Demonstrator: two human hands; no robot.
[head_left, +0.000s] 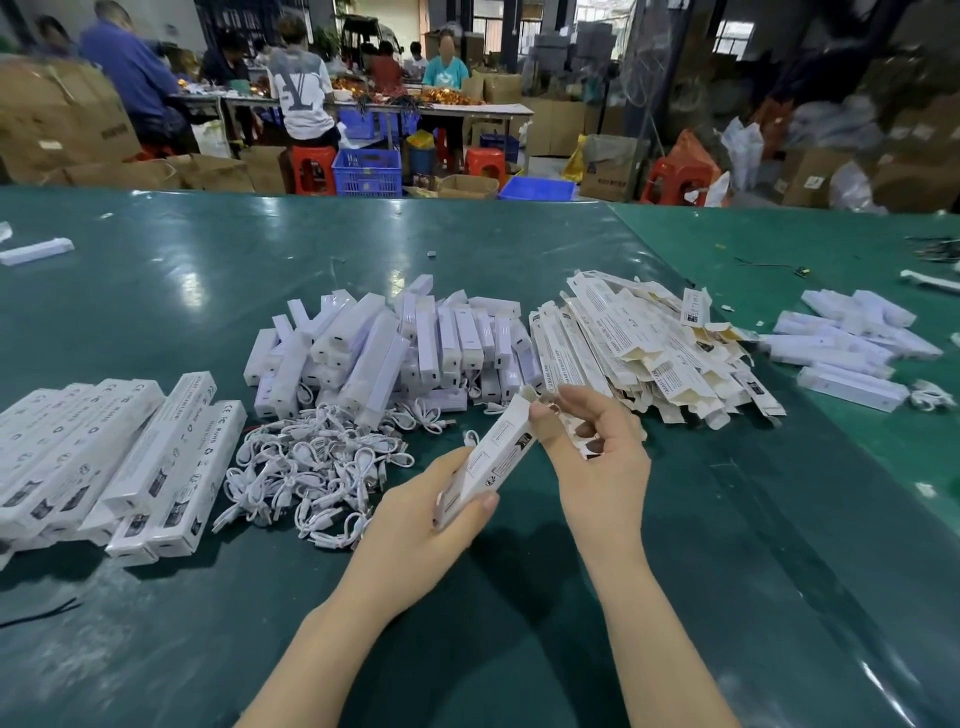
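My left hand (421, 514) grips the lower end of a long white printed carton (493, 460), held tilted above the green table (701, 545). My right hand (597, 452) pinches the open flap at the carton's upper end with curled fingers. Behind the hands lies a heap of white lamp bars (384, 348). A tangle of short white cables (317, 467) lies just left of my left hand. Flat unfolded cartons (639, 343) are piled behind my right hand.
Closed white cartons (114, 457) are stacked at the left. More white bars (852, 348) lie at the right, and one bar (36, 251) at the far left. Beyond the table stand cardboard boxes, blue crates (367, 172), red stools and several people at another bench.
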